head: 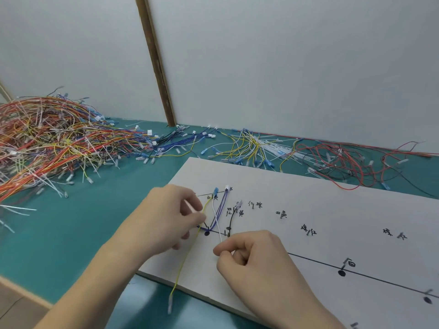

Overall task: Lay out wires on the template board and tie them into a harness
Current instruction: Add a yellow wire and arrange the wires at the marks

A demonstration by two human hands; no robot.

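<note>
With the left hand [174,214] pinching the yellow wire [187,252] and the right hand [247,255] the white wire [217,222], keep both taut around the board [308,210] pegs.

A: What's around besides the job itself?
B: Teal mat [114,210] on the bench. It runs left of the fingers [190,210] and on past them to the wall.
A: And the wall?
B: Pale grey panels [285,67], well beyond the fingers. A brown wooden batten [154,60] crosses them, up and left of the fingers. It's tilted, top to the left, foot meeting the mat.
A: Anything nearer?
B: Light wood edge [21,298], far left of the fingers and nearer the camera (bench edge or board, can't tell).
</note>
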